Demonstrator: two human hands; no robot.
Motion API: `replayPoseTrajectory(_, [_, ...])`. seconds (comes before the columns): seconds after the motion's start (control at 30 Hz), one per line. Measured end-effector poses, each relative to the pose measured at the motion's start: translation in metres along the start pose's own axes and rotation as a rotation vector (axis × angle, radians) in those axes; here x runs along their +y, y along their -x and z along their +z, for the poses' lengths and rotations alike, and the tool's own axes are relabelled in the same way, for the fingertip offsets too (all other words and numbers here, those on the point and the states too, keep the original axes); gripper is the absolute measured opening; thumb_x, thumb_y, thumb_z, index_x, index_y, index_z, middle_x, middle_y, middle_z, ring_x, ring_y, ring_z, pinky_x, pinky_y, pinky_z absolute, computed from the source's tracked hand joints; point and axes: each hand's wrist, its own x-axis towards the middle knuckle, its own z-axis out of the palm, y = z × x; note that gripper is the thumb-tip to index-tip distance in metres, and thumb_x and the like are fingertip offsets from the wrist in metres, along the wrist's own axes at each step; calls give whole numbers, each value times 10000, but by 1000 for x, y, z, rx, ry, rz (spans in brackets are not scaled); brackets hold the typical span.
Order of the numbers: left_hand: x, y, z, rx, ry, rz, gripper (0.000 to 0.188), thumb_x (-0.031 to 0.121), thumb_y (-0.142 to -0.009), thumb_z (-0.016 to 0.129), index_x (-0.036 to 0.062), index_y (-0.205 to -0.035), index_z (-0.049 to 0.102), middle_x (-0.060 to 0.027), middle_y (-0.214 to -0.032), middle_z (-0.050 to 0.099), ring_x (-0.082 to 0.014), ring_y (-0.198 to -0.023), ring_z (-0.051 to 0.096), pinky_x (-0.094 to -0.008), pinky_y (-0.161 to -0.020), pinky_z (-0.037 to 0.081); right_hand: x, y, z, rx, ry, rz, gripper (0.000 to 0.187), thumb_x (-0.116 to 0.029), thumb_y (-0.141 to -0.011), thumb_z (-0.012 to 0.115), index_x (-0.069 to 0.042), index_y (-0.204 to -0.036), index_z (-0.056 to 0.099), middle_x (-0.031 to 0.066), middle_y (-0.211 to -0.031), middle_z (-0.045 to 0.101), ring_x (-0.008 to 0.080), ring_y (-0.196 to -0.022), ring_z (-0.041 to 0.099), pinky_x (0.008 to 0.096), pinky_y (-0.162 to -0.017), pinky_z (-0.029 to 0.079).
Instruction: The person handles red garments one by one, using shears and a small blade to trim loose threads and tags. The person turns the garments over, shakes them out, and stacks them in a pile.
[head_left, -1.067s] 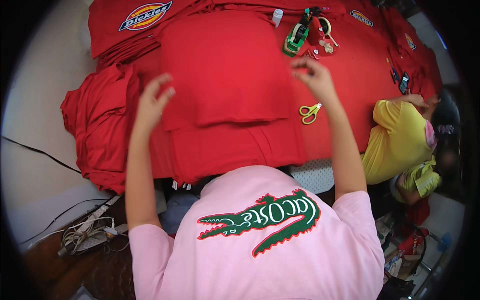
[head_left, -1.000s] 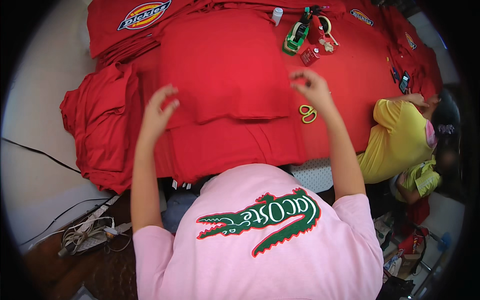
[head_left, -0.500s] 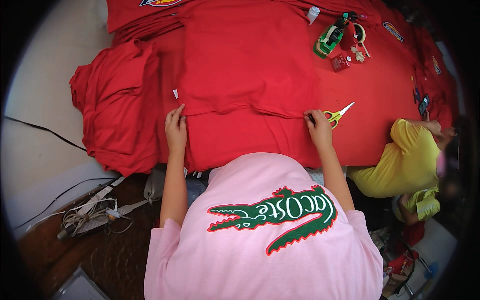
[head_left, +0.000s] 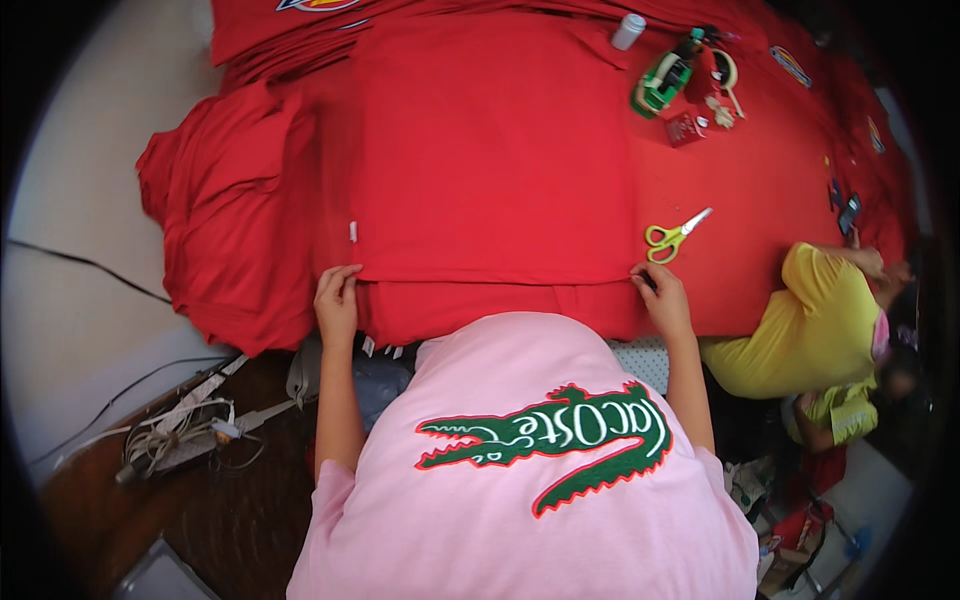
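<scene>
A red shirt (head_left: 495,150) lies spread flat in front of me, its hem running straight across near the table's front edge. My left hand (head_left: 338,300) pinches the hem's left corner between thumb and fingers. At the opposite corner my right hand (head_left: 664,298) is closed on the hem in the same way. More red cloth (head_left: 470,305) lies under the shirt and shows below the hem. Just beyond my right hand are scissors (head_left: 672,238) with yellow-green handles. A small white tag (head_left: 353,231) lies by the shirt's left edge.
A heap of red garments (head_left: 225,200) lies at the left. Back right are a green tape dispenser (head_left: 660,85), a small red box (head_left: 686,128) and a white bottle (head_left: 628,32). A person in yellow (head_left: 815,320) sits at the right. Tangled cables (head_left: 185,435) lie low on the left.
Both hands have drawn the shirt's hem toward me, and its wavy edge is now straight and smoother. The hands are slightly farther apart.
</scene>
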Motion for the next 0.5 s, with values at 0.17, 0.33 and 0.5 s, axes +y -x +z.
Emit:
replayPoseTrajectory(0.17, [11,-13,-14,-101,9,-53,184,-26,-929,662,30,-1071,766,-96,-1029,682,-199,-934,673,-298,-827,523,-1,-16,-13,-161,-36,102,164,-104,-909,750,-2,-1030,706,124,-880,731,217,-811,696,341,-769,538])
replayPoseTrajectory(0.33, [13,-36,-20,-186,72,-68,148,-6,-918,675,20,-1036,761,-73,-964,684,-152,-805,632,-290,-754,512,-2,-42,-26,-272,-429,162,85,-35,-957,698,17,-1019,669,42,-852,709,119,-813,665,283,-759,521])
replayPoseTrajectory(0.5, [16,-112,-7,100,107,-19,162,27,-924,691,13,-1077,745,-96,-1061,709,-179,-911,666,-312,-809,526,-29,-117,-37,111,-595,47,60,-26,-1016,642,10,-1063,640,30,-878,670,78,-817,638,235,-745,497])
